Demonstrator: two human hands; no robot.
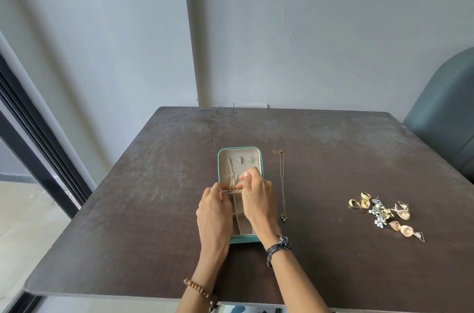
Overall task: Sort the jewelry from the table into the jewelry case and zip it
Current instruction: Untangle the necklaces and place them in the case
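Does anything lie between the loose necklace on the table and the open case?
Nothing visible: bare table separates the necklace from the jewelry case. Both hands work over the case, though.

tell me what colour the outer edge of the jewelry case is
Teal, with a beige lining inside the jewelry case; the head view shows it.

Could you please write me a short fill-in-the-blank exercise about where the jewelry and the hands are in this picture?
1. The teal jewelry case lies ____ on the table.
2. Both hands, left hand and right hand, work over the ____.
3. A gold necklace lies stretched out just ____ of the case.
4. The pile of rings and earrings sits on the ____, outside the case.

Missing words: open; case; right; table
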